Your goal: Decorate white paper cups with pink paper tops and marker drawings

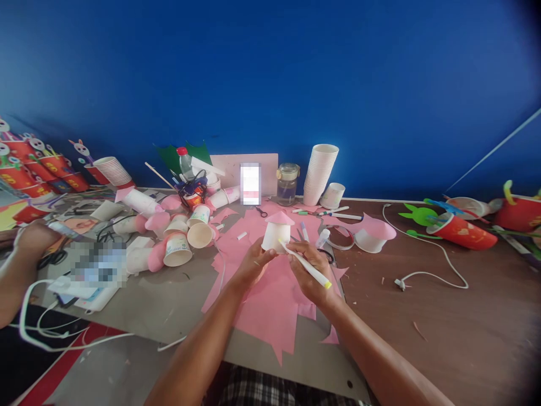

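Paper cup (275,237): was held inverted above the pink paper sheets (270,299), capped by a pink paper cone (279,217).
Left hand (252,264): was clasped around the cup's lower rim.
Right hand (310,265): was closed on a white marker pen (305,264), its tip touching the cup wall.
Crushing risk: the thin wall was judged likely to dent under pen pressure.
Cone risk: the cone was judged liable to slip if the cup were tilted.
Nearby obstructions: loose pens (333,214), scissors (261,212) and a pink-brimmed cup (372,234) were noted near.
Cable (431,265): was trailed across the table (465,327) on the right.
Other person's hand (34,239): was noted well apart, at left.
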A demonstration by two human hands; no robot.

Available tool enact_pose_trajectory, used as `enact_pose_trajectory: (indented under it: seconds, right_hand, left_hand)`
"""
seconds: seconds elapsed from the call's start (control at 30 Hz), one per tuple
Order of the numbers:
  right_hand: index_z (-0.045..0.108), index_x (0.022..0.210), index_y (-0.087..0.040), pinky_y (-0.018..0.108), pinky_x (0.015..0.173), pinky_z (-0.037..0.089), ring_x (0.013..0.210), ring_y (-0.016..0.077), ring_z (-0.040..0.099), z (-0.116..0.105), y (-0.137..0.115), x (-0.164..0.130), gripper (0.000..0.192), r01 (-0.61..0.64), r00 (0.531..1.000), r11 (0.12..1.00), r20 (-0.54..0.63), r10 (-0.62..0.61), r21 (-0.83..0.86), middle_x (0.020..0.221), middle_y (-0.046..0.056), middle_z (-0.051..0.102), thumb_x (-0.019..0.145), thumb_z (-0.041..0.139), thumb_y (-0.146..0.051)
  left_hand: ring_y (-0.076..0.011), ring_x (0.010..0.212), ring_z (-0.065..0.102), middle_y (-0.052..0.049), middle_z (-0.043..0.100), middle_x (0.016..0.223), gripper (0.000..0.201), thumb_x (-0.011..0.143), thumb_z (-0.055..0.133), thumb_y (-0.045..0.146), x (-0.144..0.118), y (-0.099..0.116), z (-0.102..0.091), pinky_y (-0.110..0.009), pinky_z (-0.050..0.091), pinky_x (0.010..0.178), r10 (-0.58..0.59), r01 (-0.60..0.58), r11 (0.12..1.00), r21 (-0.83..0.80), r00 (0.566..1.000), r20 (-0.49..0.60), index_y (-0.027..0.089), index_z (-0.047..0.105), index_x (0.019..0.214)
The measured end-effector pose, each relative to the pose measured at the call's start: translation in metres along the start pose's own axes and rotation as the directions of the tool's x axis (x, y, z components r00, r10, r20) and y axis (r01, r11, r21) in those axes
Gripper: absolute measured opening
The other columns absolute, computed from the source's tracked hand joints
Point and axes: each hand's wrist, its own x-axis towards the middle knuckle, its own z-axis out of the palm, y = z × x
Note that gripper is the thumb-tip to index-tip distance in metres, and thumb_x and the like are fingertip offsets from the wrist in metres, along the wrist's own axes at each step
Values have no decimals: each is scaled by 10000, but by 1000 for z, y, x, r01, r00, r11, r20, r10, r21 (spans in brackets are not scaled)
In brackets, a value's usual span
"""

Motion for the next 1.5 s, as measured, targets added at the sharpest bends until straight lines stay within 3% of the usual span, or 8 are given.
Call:
enact_pose_trajectory:
  seconds: [0.27,0.47,1.2,1.5]
  right_hand:
    - [644,954,-228,274,592,478,669,151,603,-2,0,-2,152,-64,997,998,-33,65,23,827,26,670,846,539,-209]
    - [637,924,-207,238,521,432,585,114,538,-4,-6,0,123,-126,987,990,-88,131,58,788,14,646,839,549,-222]
    - [637,946,-213,243,554,454,658,136,597,-2,-2,1,135,-71,994,996,-77,74,45,810,21,665,841,553,-200]
    - [628,955,-221,260,586,468,663,140,595,-2,-3,1,136,-49,998,998,-49,51,36,806,15,652,850,545,-199]
  left_hand:
    - [-262,1070,606,-112,680,1095,417,767,717,455,0,-3,-3,-414,405,969,-23,22,1000,-17,999,-25,183,641,1074]
    - [-256,1055,598,-120,671,1095,428,783,705,451,1,-2,-2,-402,405,954,13,-12,999,-48,1000,25,167,634,1096]
    - [-214,951,602,-100,676,1014,383,776,713,440,2,-4,-2,-352,416,876,10,-7,996,-91,999,33,175,646,1044]
    - [-228,1011,603,-99,678,1065,360,804,679,428,1,-4,-2,-367,418,908,17,-14,999,-50,999,50,190,638,1071]
